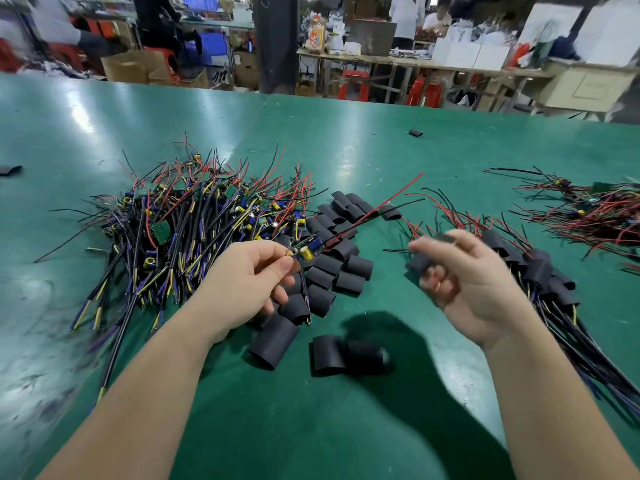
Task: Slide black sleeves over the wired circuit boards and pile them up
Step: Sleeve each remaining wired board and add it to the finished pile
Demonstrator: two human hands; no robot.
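The task looks well under halfway. The biggest mass on the green table (381, 427) is the heap of bare wired boards (194, 216) at left. A smaller finished pile (540, 271), sleeved, lies at right. Loose black sleeves (332, 268) scatter between them. The left hand (242, 282) pinches one circuit board (306, 251), small and green with a yellow capacitor, its wires trailing. The right hand (474, 282), blurred, seems to grip a flattened sleeve (420, 264), apart from the board and not yet on it.
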